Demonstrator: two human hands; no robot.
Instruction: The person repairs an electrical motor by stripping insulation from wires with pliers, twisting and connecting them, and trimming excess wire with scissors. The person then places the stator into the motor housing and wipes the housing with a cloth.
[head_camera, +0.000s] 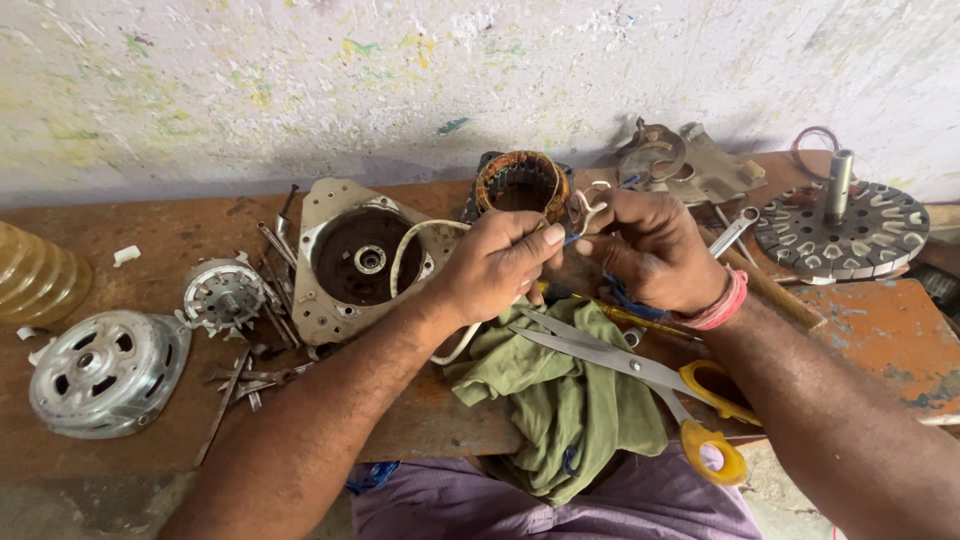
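Note:
My left hand (495, 265) and my right hand (645, 250) meet at the middle of the workbench, fingertips pinching thin wires (585, 212) between them. A white sleeved cable (402, 250) loops out from under my left hand. A blue wire (618, 296) hangs below my right palm. Just behind the hands stands a motor stator with copper windings (520, 180). Yellow-handled scissors (640, 372) lie open on a green cloth (560, 400) under my wrists.
A motor end housing (350, 255) lies left of the hands, a small rotor (222, 293) and a round metal cover (105, 372) further left, with several loose bolts (240, 375). A slotted fan stator with a shaft (840, 228), a spanner (735, 230) and metal brackets (680, 160) sit right.

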